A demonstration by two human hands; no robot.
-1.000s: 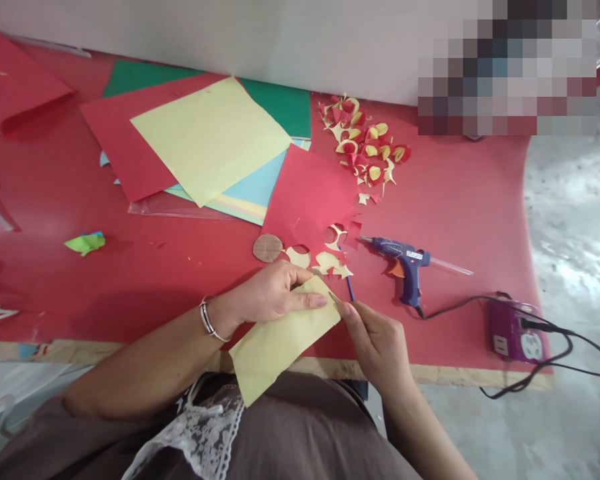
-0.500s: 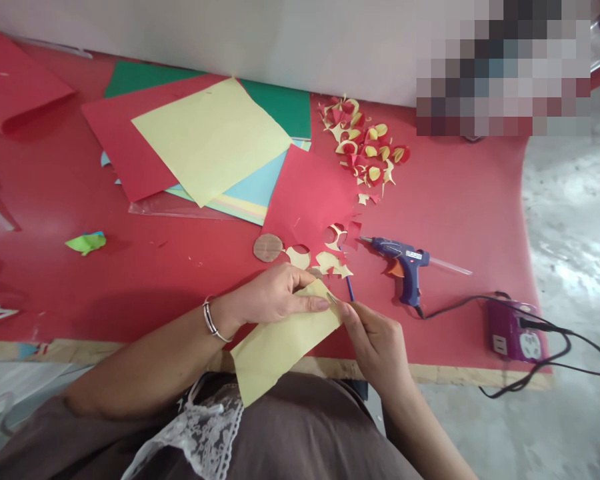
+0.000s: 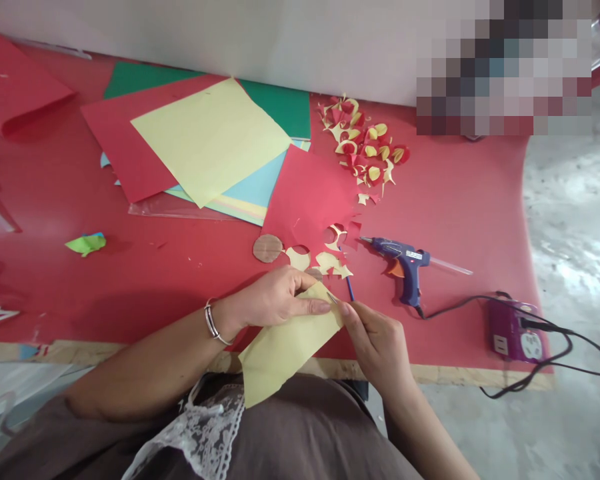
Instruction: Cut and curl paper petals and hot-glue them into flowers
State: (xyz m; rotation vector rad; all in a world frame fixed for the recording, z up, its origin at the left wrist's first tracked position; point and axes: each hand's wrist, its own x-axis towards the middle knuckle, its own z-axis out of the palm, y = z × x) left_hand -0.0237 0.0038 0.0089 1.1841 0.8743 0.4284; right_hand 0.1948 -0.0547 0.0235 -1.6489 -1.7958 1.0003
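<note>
A yellow paper sheet (image 3: pixel 290 350) hangs over the table's near edge, its upper end between both hands. My left hand (image 3: pixel 275 297) pinches it, thumb on top and fingers behind. At the sheet's right corner, my right hand (image 3: pixel 375 340) is closed around a small tool; only its thin metal tip (image 3: pixel 333 298) shows, touching the paper, and the rest is hidden in the fingers. Just beyond the hands lie a round brown disc (image 3: pixel 267 248), cut yellow scraps (image 3: pixel 330 261) and a blue stick (image 3: pixel 350 289), partly covered.
A blue glue gun (image 3: pixel 403 260) lies right of the hands, its cord near a purple power socket (image 3: pixel 515 330). Behind are a large yellow sheet (image 3: pixel 213 143), red paper (image 3: pixel 307 193) and red-yellow cut pieces (image 3: pixel 370 147). A green scrap (image 3: pixel 86 244) lies left.
The lower end of the yellow sheet has swung slightly to the right. Both hands stay nearly in place with the same grip.
</note>
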